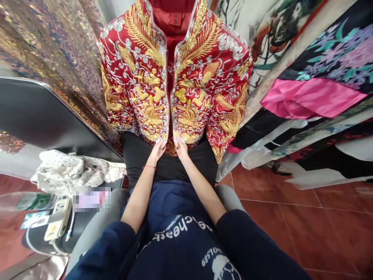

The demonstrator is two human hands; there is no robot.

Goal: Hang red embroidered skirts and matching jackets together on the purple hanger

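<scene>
A red jacket [192,83] with gold and silver embroidery hangs or stands in front of me, its front parted down the middle. A tag with an "S" [175,19] shows inside the collar. My left hand [159,149] pinches the bottom front corner of one panel. With its fingers closed, my right hand [181,148] grips the matching corner of the other panel. Only a narrow gap lies between the two hands. Below the hem, a black cloth [140,155] spreads behind my wrists.
At left, a black chair [32,105] stands before a sequined cloth [67,50]. A dotted white cloth [67,171], a plastic bottle [26,201] and a power strip [59,217] lie beside my leg. Embroidered garments [335,58] hang at right above the red tiled floor [268,221].
</scene>
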